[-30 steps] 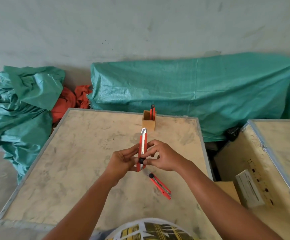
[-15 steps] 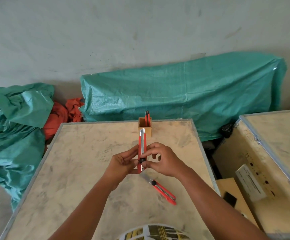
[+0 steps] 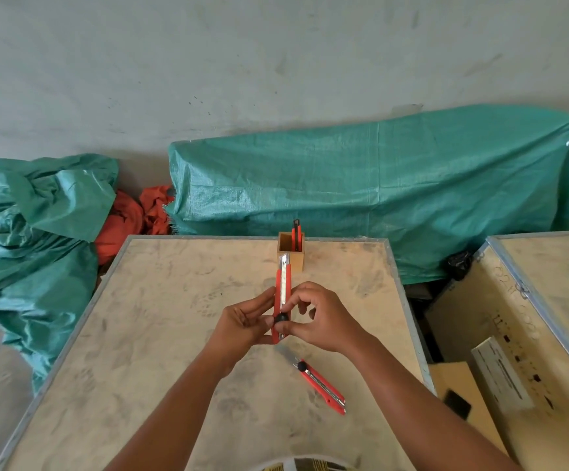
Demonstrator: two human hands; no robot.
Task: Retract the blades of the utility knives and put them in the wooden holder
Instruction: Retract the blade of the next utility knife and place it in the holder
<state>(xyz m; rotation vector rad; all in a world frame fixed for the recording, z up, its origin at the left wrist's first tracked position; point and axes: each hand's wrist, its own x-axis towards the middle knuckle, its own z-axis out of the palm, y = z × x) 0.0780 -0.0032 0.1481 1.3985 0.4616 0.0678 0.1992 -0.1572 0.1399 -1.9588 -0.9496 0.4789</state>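
Table: dusty board, green tarp behind.
Holder: far edge, one knife inside.
Left hand: grips held knife upright.
Right hand: pinches its slider.
Second knife: flat on table.

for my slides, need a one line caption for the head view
Both hands hold a red utility knife upright, blade out, near the wooden holder; another knife lies on the table.

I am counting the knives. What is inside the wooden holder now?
One red utility knife stands in the wooden holder, its top sticking out. Its lower part and the holder's bottom are hidden by the walls.
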